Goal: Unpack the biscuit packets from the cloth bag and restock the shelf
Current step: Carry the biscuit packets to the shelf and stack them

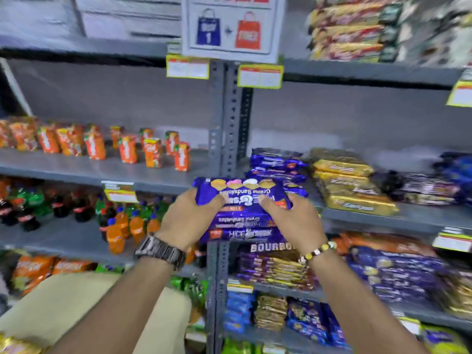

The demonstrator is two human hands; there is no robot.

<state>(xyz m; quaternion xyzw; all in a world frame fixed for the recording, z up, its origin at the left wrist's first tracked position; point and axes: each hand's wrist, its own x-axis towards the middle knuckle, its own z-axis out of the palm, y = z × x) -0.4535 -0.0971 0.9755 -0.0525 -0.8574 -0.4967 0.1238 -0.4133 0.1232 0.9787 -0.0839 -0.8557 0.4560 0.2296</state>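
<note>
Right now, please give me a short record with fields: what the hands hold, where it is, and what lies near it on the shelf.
held item: stack of blue biscuit packets
left hand: grips the stack's left end
right hand: grips the stack's right end
position: in the air before the shelf, not yet set down
on shelf behind: blue pile of similar packets
right of that pile: gold packets
lower left: beige cloth, perhaps the bag

I am in a grocery shop. Grey metal shelves point(76, 169) run beyond my left hand point(190, 218) and right hand point(296, 221), yellow price tags point(260, 75) clipped to their edges. Above both hangs a buy-one-free sign point(231, 26). Soft-drink bottles point(122, 226) stand left of them; biscuit packets point(344, 180) lie stacked to their right.
</note>
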